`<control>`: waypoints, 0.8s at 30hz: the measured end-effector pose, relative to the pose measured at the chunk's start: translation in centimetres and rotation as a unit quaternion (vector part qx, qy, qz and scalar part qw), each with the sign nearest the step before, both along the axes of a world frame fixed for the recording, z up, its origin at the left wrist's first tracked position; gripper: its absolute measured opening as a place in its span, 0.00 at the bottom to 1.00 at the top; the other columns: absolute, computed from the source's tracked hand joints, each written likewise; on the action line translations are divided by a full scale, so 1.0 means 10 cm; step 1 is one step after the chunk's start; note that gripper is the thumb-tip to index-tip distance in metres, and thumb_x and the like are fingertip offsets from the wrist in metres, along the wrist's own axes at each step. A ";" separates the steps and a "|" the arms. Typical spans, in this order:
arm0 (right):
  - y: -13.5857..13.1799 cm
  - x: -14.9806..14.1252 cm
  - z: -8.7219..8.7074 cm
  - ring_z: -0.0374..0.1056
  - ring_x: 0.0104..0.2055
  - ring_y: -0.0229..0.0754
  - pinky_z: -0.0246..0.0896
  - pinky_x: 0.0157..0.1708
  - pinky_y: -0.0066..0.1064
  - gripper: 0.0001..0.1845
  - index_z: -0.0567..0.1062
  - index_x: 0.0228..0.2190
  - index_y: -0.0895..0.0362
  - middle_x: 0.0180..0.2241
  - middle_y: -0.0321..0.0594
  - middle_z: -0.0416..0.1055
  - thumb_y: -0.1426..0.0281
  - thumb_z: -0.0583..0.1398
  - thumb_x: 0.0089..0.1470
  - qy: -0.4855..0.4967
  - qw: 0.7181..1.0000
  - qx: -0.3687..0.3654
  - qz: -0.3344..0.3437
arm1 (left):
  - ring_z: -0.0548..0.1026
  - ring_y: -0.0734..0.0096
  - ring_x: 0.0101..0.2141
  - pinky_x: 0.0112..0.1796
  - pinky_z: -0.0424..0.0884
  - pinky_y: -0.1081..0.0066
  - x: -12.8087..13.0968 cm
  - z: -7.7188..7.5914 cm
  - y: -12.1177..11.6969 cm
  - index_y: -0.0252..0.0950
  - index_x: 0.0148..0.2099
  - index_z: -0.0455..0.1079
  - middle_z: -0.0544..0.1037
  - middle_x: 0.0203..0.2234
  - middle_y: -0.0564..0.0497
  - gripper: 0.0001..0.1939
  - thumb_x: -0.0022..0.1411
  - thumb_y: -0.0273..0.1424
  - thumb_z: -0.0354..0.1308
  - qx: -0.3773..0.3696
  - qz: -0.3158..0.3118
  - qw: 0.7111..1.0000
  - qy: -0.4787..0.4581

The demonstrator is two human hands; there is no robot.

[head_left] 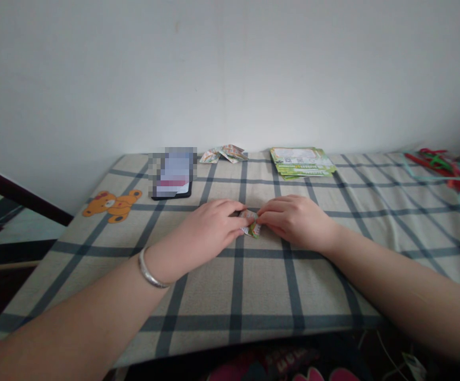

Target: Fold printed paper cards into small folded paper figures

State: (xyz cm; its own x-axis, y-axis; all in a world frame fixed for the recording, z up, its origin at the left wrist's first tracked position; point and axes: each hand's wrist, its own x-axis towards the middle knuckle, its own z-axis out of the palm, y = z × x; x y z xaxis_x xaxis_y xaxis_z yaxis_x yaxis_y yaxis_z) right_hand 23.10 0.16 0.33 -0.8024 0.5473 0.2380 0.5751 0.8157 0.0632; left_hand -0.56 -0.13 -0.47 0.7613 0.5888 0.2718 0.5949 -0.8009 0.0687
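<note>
Between my two hands, close above the checked tablecloth [210,304], is a small folded piece of printed paper [251,223] with white, green and orange on it. My left hand [218,222], below a silver bangle [148,271], pinches its left side with the fingertips. From the other side, the fingers of my right hand [293,219] close on its right edge. The fingertips hide part of the paper, so its exact fold cannot be made out.
Against the wall lie folded paper pieces [225,153] and a stack of green printed sheets [301,162]. A phone [174,172] and a bear cutout [112,205] are to the left. Red and teal ribbons [448,172] lie at far right. The table's front edge is near my forearms.
</note>
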 end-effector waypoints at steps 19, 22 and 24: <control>-0.06 -0.04 -0.06 0.73 0.32 0.39 0.61 0.29 0.33 0.12 0.75 0.44 0.56 0.49 0.37 0.75 0.69 0.54 0.62 0.046 0.994 0.096 0.014 | 0.68 0.63 0.53 0.56 0.64 0.61 0.01 -0.03 0.05 0.36 0.56 0.67 0.72 0.52 0.47 0.18 0.67 0.35 0.53 -0.037 0.003 0.999 -0.036; -0.03 -0.03 -0.08 0.73 0.35 0.39 0.62 0.32 0.31 0.11 0.75 0.41 0.57 0.48 0.37 0.75 0.71 0.54 0.61 0.085 0.994 0.060 0.012 | 0.66 0.61 0.54 0.56 0.63 0.59 0.04 -0.04 0.01 0.36 0.57 0.65 0.71 0.53 0.47 0.19 0.66 0.34 0.54 -0.033 0.026 0.999 -0.033; -0.02 -0.03 -0.10 0.73 0.38 0.39 0.63 0.33 0.29 0.10 0.75 0.41 0.57 0.47 0.39 0.76 0.71 0.55 0.60 0.130 0.991 0.023 0.003 | 0.65 0.60 0.55 0.57 0.61 0.57 0.07 -0.06 -0.02 0.36 0.58 0.64 0.70 0.53 0.46 0.20 0.66 0.33 0.53 -0.027 0.043 0.998 -0.042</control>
State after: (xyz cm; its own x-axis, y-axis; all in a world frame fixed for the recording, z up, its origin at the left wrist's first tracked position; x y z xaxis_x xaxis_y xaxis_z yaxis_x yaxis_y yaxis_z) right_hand 22.85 -0.01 -0.69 -0.7144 0.5254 0.4621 0.5713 0.8193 -0.0485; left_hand 0.16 -0.36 -1.10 0.6824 0.6671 0.2987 0.6521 -0.7403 0.1635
